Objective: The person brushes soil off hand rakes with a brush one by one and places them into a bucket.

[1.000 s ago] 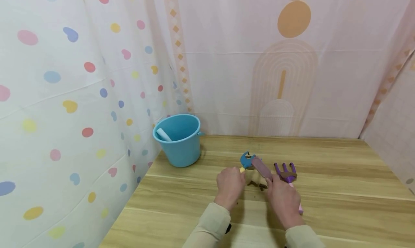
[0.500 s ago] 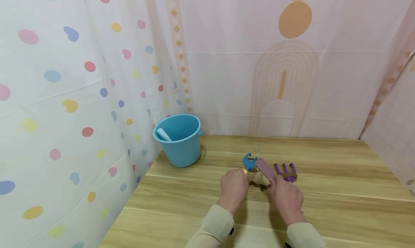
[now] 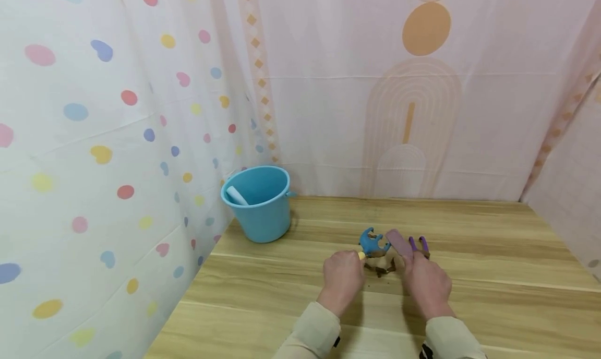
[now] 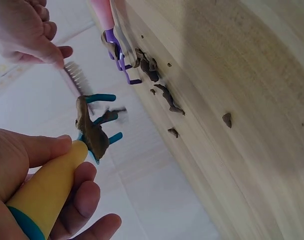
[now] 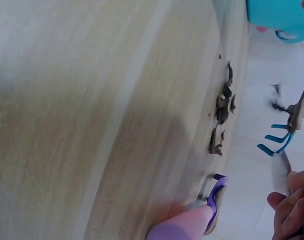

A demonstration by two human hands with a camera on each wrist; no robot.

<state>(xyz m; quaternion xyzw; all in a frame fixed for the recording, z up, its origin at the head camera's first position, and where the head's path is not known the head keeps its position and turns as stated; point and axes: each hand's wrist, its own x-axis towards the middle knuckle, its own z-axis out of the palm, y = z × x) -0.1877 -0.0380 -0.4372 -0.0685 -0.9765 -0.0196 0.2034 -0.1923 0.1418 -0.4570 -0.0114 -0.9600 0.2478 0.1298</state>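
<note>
My left hand (image 3: 344,280) grips the yellow handle (image 4: 47,187) of a small hand rake with blue tines (image 3: 371,242). Brown, mud-like matter (image 4: 94,132) clings to the rake's head. In my right hand (image 3: 428,287) is a brush with a dull pink back (image 3: 400,242); its pale bristles (image 4: 78,76) face the blue tines, close to them. A blurred dark bit (image 5: 278,106) hangs in the air by the rake. Dark brown clumps (image 3: 379,271) lie on the table below. My right hand partly hides a purple rake (image 5: 217,200) with a pink handle, lying on the table.
At the back left of the wooden table (image 3: 493,254) stands a blue bucket (image 3: 265,220) with a pale rod-like thing (image 3: 237,195) inside. Behind hangs a patterned curtain (image 3: 324,124), and a dotted one (image 3: 108,192) hangs at the left. Small crumbs (image 4: 227,119) lie scattered on the wood.
Both hands have shifted right and slightly towards me, carrying the rake and brush along. My right hand now covers more of the purple rake. The bucket has stayed put.
</note>
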